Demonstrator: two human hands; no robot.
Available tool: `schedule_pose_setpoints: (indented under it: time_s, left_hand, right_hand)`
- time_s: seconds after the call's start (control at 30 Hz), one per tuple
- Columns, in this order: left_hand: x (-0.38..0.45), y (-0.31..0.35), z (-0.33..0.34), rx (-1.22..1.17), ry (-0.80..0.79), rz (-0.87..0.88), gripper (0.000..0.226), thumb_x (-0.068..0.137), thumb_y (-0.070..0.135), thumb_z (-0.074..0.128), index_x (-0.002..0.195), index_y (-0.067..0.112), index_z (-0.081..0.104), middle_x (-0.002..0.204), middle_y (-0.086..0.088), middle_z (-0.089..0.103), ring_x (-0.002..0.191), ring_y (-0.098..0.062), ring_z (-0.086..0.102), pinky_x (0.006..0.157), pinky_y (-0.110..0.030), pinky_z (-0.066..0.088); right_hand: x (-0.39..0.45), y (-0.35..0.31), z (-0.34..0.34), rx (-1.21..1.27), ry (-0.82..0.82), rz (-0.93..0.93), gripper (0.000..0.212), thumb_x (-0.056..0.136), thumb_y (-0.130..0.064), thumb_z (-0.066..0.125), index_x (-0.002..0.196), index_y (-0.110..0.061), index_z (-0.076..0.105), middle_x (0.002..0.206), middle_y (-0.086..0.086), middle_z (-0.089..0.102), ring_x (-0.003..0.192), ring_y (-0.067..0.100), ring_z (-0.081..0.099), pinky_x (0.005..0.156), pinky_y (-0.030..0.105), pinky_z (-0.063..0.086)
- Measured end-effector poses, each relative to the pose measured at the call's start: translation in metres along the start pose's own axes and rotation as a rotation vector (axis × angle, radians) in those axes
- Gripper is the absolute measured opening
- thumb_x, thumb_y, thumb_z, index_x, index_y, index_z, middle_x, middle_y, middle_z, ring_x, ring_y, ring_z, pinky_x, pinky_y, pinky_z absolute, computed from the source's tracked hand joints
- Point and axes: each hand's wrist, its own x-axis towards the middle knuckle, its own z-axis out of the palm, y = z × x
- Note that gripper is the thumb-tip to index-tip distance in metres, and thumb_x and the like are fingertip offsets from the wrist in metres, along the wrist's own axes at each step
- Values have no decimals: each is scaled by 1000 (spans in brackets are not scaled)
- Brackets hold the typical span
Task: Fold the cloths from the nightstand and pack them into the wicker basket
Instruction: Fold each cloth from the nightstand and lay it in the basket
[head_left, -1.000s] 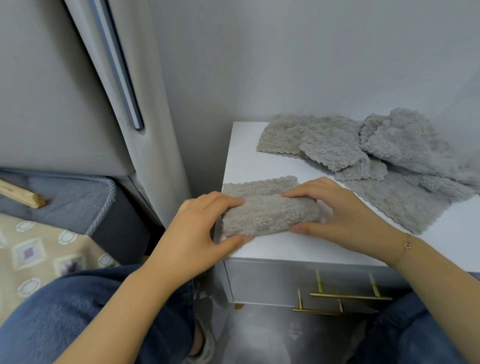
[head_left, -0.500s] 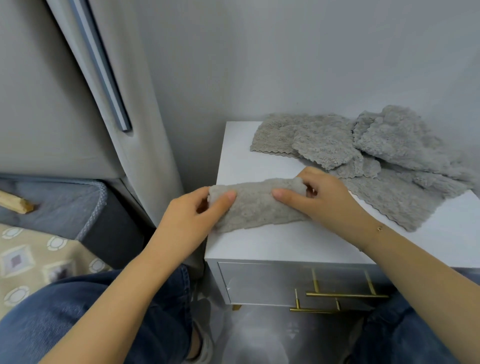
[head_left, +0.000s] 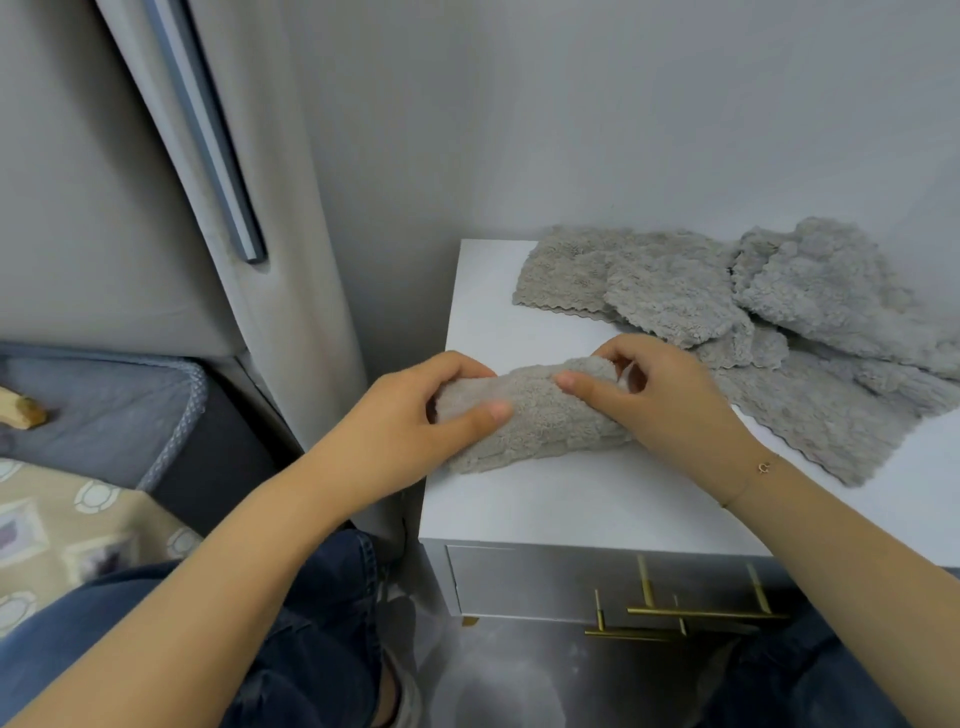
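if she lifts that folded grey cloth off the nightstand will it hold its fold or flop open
Probably floppy: the folded cloth sags where the left hand and right hand pinch it. Its fluffy pile suggests it is light and grippy, not slippery, so it likely needs both hands.

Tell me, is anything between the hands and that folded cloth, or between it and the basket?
Nothing is between them: the left hand and right hand both already grip the folded cloth at the nightstand's front edge. No basket shows in this view, so the path there cannot be judged.
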Motion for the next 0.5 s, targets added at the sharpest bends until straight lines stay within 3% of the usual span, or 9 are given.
schedule_pose_setpoints:
  time_s: [0.07,0.13,0.23,0.33,0.43,0.5]
  left_hand:
    - [-7,2,7,28,63,-13,24,82,51,66,100,36,61,88,13,66,76,-5,62,64,-20,51]
    - [-12,7,16,99,154,-21,25,81,53,67,96,34,60,84,11,65,73,-7,60,64,-26,51]
    - [-17,12,27,163,261,-49,28,78,55,67,89,31,57,80,11,63,74,-5,58,60,-21,47]
    - [-17,17,30,151,303,-102,33,78,54,69,81,25,54,75,10,62,67,-3,56,54,-16,42]
    - [-13,24,37,96,275,-131,35,78,51,70,76,22,50,71,8,62,57,-3,54,49,-15,39]
    - [-10,31,46,46,236,-108,37,78,51,71,77,22,49,74,6,65,57,-8,58,51,-23,45]
  right_hand:
    - [-2,-1,-1,-82,135,-48,51,70,-72,62,82,-23,58,70,-9,49,63,5,45,55,20,32]
    - [-4,-4,-3,-145,234,-95,51,72,-72,61,76,-22,53,66,-8,47,61,6,45,53,22,32]
    - [-10,-8,-6,-102,260,-38,47,77,-60,65,64,-17,50,53,-6,48,51,10,45,49,27,35]
    - [-24,-12,-13,186,133,130,42,85,-42,69,61,-9,61,50,2,59,43,14,52,47,26,43]
    - [-36,-17,-17,608,-24,388,32,86,-33,70,80,-1,70,69,8,72,48,20,63,44,27,52]
    - [-38,-17,-17,762,-54,468,29,86,-30,70,89,-2,71,79,12,74,56,23,67,49,27,56]
